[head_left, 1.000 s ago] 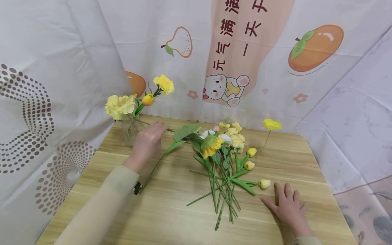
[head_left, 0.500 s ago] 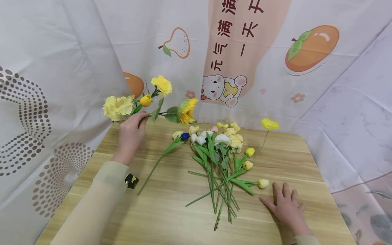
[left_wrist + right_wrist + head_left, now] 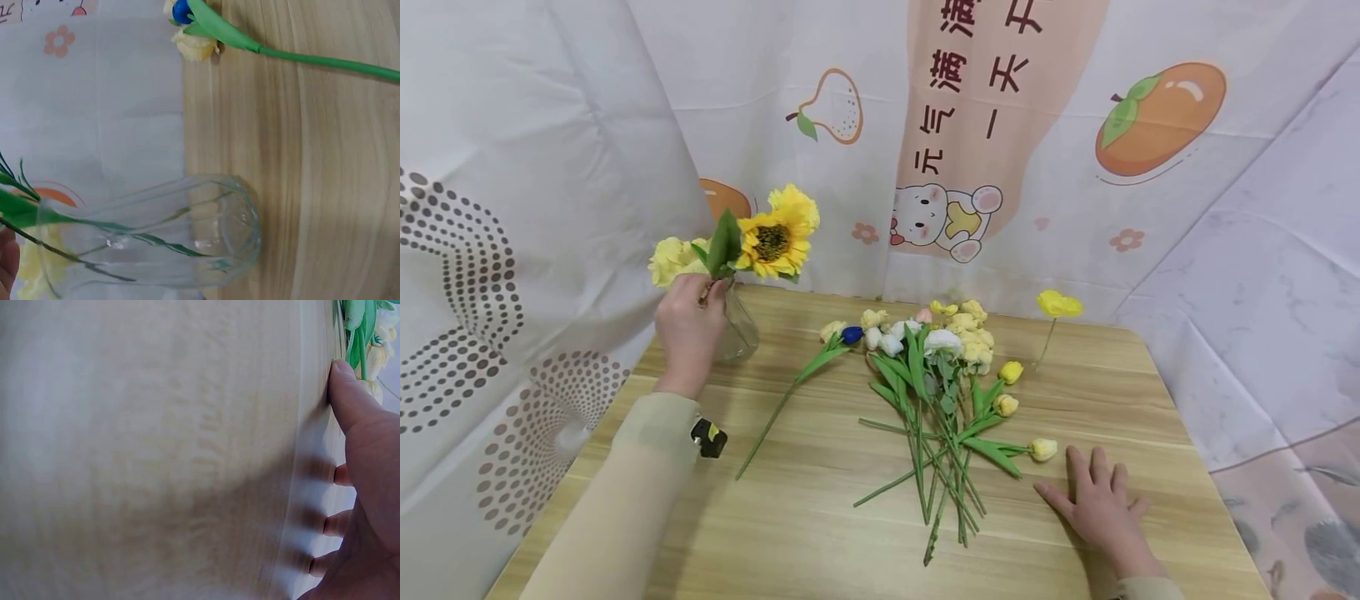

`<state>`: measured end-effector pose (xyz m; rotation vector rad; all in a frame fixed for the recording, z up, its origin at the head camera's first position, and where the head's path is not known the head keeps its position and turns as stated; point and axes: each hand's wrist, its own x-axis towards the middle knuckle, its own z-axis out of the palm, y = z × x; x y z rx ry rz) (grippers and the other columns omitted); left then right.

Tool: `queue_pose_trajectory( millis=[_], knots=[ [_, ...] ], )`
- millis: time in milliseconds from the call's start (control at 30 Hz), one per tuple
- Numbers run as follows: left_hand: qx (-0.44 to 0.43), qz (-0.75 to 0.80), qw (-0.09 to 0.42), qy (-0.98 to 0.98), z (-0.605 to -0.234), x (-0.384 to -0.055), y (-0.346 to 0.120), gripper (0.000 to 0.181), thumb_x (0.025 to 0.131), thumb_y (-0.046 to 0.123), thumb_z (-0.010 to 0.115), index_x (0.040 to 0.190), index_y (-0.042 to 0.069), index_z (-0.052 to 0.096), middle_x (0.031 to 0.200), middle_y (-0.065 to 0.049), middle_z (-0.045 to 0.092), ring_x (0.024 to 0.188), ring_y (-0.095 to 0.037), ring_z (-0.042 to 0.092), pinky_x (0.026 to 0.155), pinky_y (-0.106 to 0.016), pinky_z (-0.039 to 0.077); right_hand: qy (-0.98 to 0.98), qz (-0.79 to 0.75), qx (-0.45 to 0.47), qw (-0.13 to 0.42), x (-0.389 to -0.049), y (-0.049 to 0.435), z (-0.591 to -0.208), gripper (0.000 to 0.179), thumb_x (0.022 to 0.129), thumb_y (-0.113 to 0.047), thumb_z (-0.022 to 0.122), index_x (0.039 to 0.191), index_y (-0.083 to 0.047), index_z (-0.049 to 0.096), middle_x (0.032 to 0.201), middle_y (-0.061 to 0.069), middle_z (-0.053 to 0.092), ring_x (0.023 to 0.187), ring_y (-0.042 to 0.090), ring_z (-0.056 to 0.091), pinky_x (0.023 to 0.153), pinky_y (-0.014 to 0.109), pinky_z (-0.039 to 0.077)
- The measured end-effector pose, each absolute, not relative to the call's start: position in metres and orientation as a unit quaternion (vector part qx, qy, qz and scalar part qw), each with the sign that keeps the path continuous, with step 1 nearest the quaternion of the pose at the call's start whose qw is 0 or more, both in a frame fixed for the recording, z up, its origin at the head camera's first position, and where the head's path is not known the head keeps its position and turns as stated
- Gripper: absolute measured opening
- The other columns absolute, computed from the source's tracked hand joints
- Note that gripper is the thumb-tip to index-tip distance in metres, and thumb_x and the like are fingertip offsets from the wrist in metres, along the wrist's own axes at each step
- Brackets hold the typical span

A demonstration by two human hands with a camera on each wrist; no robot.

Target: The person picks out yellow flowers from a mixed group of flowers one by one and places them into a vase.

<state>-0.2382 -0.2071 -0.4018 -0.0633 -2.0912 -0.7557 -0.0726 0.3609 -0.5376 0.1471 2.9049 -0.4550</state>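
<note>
My left hand [image 3: 688,327] pinches the stem of a yellow sunflower [image 3: 772,242] at the mouth of a clear glass vase [image 3: 739,332]. In the left wrist view the dark stem [image 3: 62,253] slants down inside the glass, beside the green stems of other flowers. Pale yellow blooms [image 3: 672,258] show at the vase's left, and a ruffled yellow flower [image 3: 797,204] stands behind the sunflower. Fingers spread, my right hand [image 3: 1103,510] rests on the wooden table, just right of a pale yellow tulip [image 3: 1042,450].
A pile of artificial flowers [image 3: 955,400] with crossing green stems lies mid-table. Apart from it, nearer the vase, lies a blue tulip [image 3: 852,335]. A yellow poppy [image 3: 1059,304] is at the back right. Printed curtains [image 3: 850,192] hang behind the table [image 3: 805,533].
My left hand has carried the sunflower left from the pile, lifted it and lowered its stem into the vase. The bloom has turned upward. My right hand stays in place.
</note>
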Motion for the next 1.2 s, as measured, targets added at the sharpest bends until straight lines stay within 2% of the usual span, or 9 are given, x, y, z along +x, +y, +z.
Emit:
queue_pose_trajectory(
  millis=[100, 200, 333, 467, 633, 767, 833, 1000, 1200],
  knots=[
    [0.008, -0.296, 0.427, -0.854, -0.404, -0.239, -0.212, 0.021, 0.095, 0.012, 0.073, 0.096, -0.01, 0.072, 0.103, -0.027, 0.069, 0.088, -0.047, 0.066, 0.079, -0.059, 0.053, 0.982, -0.152, 0.05, 0.1, -0.073, 0.361, -0.538, 0.098, 0.096, -0.07, 0.051, 0.157, -0.001, 0.019, 0.156, 0.045, 0.004, 0.136, 0.076, 0.001, 0.087, 0.096, 0.003],
    [0.041, -0.292, 0.387, -0.874, -0.404, -0.239, -0.216, 0.022, 0.096, 0.014, 0.072, 0.102, -0.008, 0.074, 0.114, -0.026, 0.066, 0.1, -0.045, 0.064, 0.089, -0.059, 0.046, 0.982, -0.15, 0.05, 0.1, -0.073, 0.362, -0.539, 0.098, 0.096, -0.071, 0.05, 0.157, 0.0, 0.019, 0.156, 0.045, 0.004, 0.136, 0.076, 0.001, 0.087, 0.096, 0.003],
    [0.097, -0.288, 0.307, -0.902, -0.403, -0.237, -0.222, 0.03, 0.098, 0.022, 0.07, 0.115, -0.003, 0.073, 0.13, -0.023, 0.054, 0.123, -0.043, 0.045, 0.101, -0.059, 0.032, 0.983, -0.151, 0.049, 0.096, -0.073, 0.362, -0.541, 0.098, 0.096, -0.071, 0.051, 0.157, 0.0, 0.02, 0.155, 0.045, 0.005, 0.136, 0.076, 0.002, 0.087, 0.096, 0.003],
    [0.136, -0.299, 0.259, -0.908, -0.407, -0.234, -0.226, 0.039, 0.097, 0.029, 0.071, 0.126, 0.002, 0.069, 0.132, -0.024, 0.047, 0.125, -0.042, 0.031, 0.103, -0.058, 0.027, 0.983, -0.153, 0.047, 0.087, -0.072, 0.362, -0.543, 0.097, 0.096, -0.07, 0.052, 0.156, -0.001, 0.021, 0.155, 0.045, 0.007, 0.135, 0.076, 0.003, 0.087, 0.096, 0.004],
    [0.146, -0.347, 0.248, -0.893, -0.418, -0.228, -0.226, 0.045, 0.099, 0.028, 0.069, 0.13, -0.002, 0.06, 0.131, -0.024, 0.043, 0.126, -0.039, 0.033, 0.102, -0.055, 0.036, 0.984, -0.15, 0.046, 0.081, -0.072, 0.362, -0.543, 0.096, 0.096, -0.07, 0.052, 0.156, -0.001, 0.021, 0.155, 0.045, 0.007, 0.135, 0.076, 0.004, 0.087, 0.096, 0.005],
    [0.14, -0.36, 0.234, -0.892, -0.427, -0.22, -0.222, 0.038, 0.1, 0.021, 0.065, 0.126, -0.004, 0.054, 0.129, -0.023, 0.044, 0.122, -0.038, 0.037, 0.103, -0.055, 0.038, 0.984, -0.148, 0.046, 0.084, -0.073, 0.362, -0.542, 0.097, 0.096, -0.07, 0.052, 0.156, -0.001, 0.021, 0.155, 0.045, 0.006, 0.136, 0.076, 0.004, 0.087, 0.096, 0.005],
    [0.123, -0.354, 0.237, -0.896, -0.433, -0.217, -0.218, 0.032, 0.099, 0.016, 0.064, 0.122, -0.005, 0.054, 0.125, -0.023, 0.046, 0.119, -0.039, 0.039, 0.101, -0.055, 0.038, 0.984, -0.148, 0.046, 0.085, -0.073, 0.362, -0.542, 0.097, 0.096, -0.07, 0.052, 0.156, -0.001, 0.021, 0.155, 0.045, 0.006, 0.136, 0.075, 0.004, 0.087, 0.096, 0.005],
    [0.074, -0.328, 0.239, -0.911, -0.453, -0.214, -0.211, 0.024, 0.097, 0.012, 0.064, 0.113, -0.005, 0.059, 0.11, -0.023, 0.052, 0.103, -0.043, 0.045, 0.088, -0.054, 0.039, 0.984, -0.148, 0.047, 0.083, -0.072, 0.362, -0.541, 0.097, 0.096, -0.069, 0.052, 0.156, -0.001, 0.021, 0.155, 0.045, 0.006, 0.136, 0.075, 0.004, 0.087, 0.096, 0.004],
    [0.046, -0.315, 0.137, -0.938, -0.468, -0.21, -0.204, 0.035, 0.099, 0.018, 0.059, 0.126, -0.004, 0.059, 0.115, -0.023, 0.059, 0.105, -0.043, 0.054, 0.085, -0.056, 0.049, 0.984, -0.148, 0.046, 0.091, -0.072, 0.361, -0.539, 0.097, 0.096, -0.07, 0.051, 0.156, 0.0, 0.021, 0.155, 0.045, 0.006, 0.135, 0.076, 0.004, 0.087, 0.096, 0.004]
  ],
)
